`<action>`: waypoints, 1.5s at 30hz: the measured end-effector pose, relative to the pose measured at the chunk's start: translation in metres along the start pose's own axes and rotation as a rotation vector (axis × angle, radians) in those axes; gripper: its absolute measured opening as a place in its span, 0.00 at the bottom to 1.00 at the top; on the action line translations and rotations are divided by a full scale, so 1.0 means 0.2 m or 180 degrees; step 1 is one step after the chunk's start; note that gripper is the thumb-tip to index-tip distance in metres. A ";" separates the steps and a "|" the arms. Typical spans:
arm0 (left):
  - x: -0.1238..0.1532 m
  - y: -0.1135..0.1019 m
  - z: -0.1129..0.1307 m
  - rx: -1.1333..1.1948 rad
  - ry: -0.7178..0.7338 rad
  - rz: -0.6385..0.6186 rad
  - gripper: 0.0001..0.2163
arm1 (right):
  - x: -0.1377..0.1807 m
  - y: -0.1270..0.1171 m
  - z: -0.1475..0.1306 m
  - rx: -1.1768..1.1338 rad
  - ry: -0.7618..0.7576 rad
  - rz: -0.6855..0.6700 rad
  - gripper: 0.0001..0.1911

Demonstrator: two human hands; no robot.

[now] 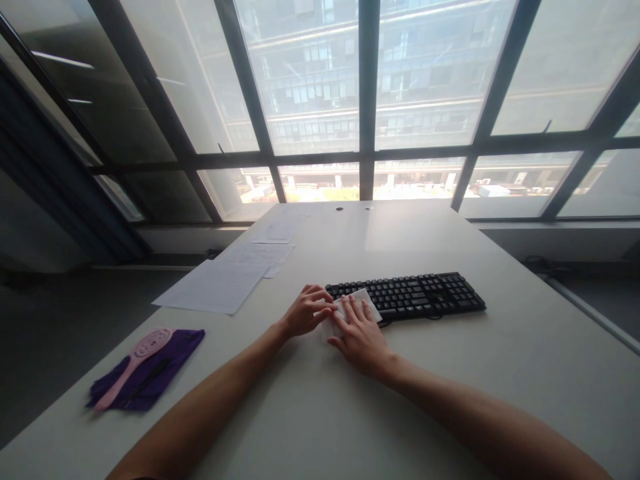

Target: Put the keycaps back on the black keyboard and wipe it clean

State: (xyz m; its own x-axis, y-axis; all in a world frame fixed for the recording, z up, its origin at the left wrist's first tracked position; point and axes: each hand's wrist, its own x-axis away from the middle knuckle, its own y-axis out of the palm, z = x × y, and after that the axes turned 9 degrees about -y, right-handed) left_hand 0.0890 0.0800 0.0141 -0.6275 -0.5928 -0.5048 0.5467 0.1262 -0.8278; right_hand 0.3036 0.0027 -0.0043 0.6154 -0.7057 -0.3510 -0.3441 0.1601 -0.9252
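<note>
A black keyboard [415, 293] lies on the white desk, a little right of the middle. Over its left end is a white tissue [371, 305], partly covered by my fingers. My right hand [361, 337] rests flat on this tissue, fingers stretched out and slightly spread. Beside it, at the keyboard's left corner, my left hand [306, 311] has its fingers bent, thumb and forefinger close together at the tissue's left edge. What lies between those fingertips is small and partly hidden, though it looks like the tissue's edge.
At the left, a pink hairbrush [150, 343] and a thin dark item [147, 382] lie on a folded purple cloth [183, 353]. Several paper sheets [215, 287] spread along the desk's left edge. Beyond the desk [425, 233] stand tall framed windows [310, 80].
</note>
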 end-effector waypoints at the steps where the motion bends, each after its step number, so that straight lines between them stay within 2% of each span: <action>1: 0.00 0.00 0.00 -0.0005 -0.0008 -0.0002 0.22 | 0.00 0.00 0.00 -0.0001 0.0008 0.0000 0.38; 5: 0.00 0.01 0.00 0.0025 -0.0008 0.0048 0.21 | 0.00 0.00 0.00 -0.0066 -0.0292 -0.0038 0.42; 12: 0.00 0.00 0.01 0.0010 0.0023 0.0039 0.18 | 0.00 0.01 -0.01 -0.0014 -0.0212 0.0066 0.39; 19: 0.00 -0.01 0.02 -0.0035 0.0028 -0.0096 0.18 | 0.01 0.04 0.01 0.0159 0.0529 0.0226 0.39; 25: 0.01 -0.01 0.01 -0.0009 -0.0004 0.0047 0.16 | 0.02 0.01 0.01 -0.0083 -0.0240 0.0045 0.42; 27: 0.01 -0.01 0.01 -0.0015 0.0005 0.0064 0.16 | 0.02 0.00 0.00 -0.0109 -0.0206 0.0024 0.41; 30: 0.00 -0.01 0.02 -0.0045 -0.0012 0.0048 0.18 | 0.02 0.01 0.00 -0.0052 0.0103 0.0043 0.37; 33: -0.01 -0.01 0.03 -0.0103 -0.0147 0.0207 0.19 | 0.02 0.02 0.00 0.0024 0.0335 0.0069 0.36; 38: 0.00 -0.01 0.02 -0.0160 -0.0266 0.0463 0.17 | 0.01 0.01 0.01 -0.0092 -0.0086 -0.0011 0.39; 41: 0.00 -0.01 0.02 -0.0031 -0.0006 0.0267 0.16 | 0.01 0.00 0.00 -0.0116 -0.0233 0.0004 0.39; 45: 0.00 -0.01 0.02 0.0048 0.0154 0.0052 0.17 | 0.01 0.00 0.00 -0.0060 -0.0074 0.0005 0.38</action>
State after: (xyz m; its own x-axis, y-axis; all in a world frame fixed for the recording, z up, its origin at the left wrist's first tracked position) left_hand 0.0914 0.0764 0.0165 -0.6443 -0.5515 -0.5299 0.5652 0.1234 -0.8157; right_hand 0.3047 0.0003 -0.0049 0.6311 -0.6893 -0.3559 -0.3583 0.1479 -0.9218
